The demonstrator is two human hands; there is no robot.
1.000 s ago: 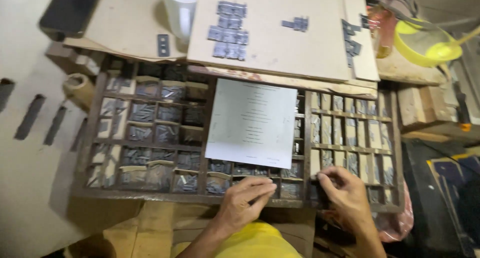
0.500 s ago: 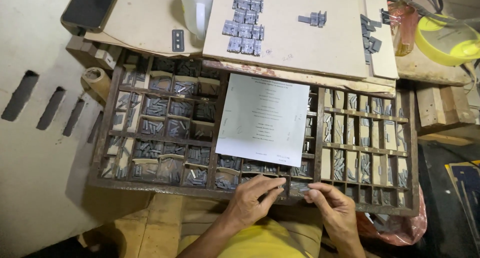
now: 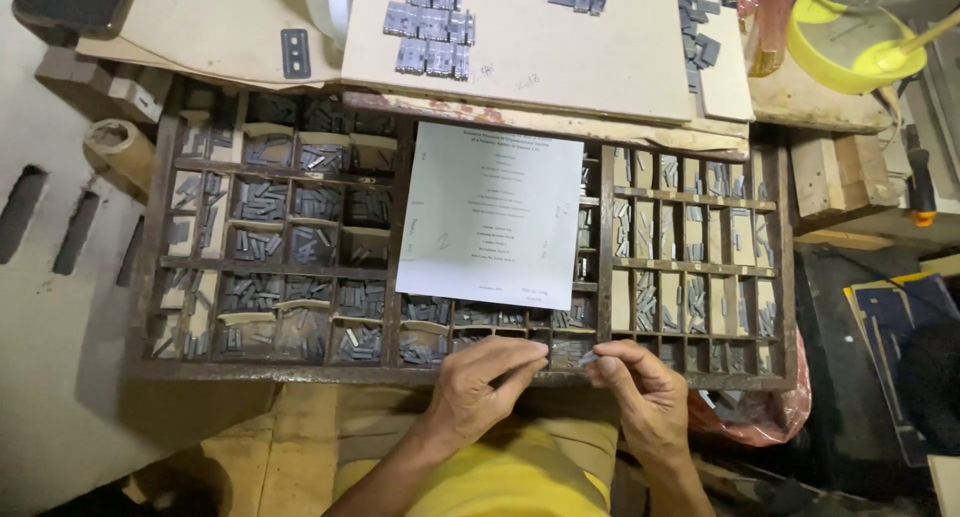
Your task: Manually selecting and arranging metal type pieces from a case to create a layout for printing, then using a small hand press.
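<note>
A wooden type case (image 3: 165,227) with many small compartments of grey metal type lies in front of me. A white printed sheet (image 3: 492,212) rests on its middle. My left hand (image 3: 483,380) hovers over the front row with fingers curled together, touching the case's front compartments. My right hand (image 3: 637,382) is close beside it, pinching a small grey metal type piece (image 3: 588,358) between thumb and forefinger above the front rail.
Cardboard boards (image 3: 560,57) behind the case carry grouped blocks of set type (image 3: 430,27). A yellow bowl (image 3: 845,42) with a stick stands at the back right. Wooden blocks (image 3: 840,172) sit right of the case. A tape roll (image 3: 118,147) lies left.
My right hand moved left from the right compartments to meet my left hand at the front middle, now pinching a type piece. The camera view shifted closer and downward.
</note>
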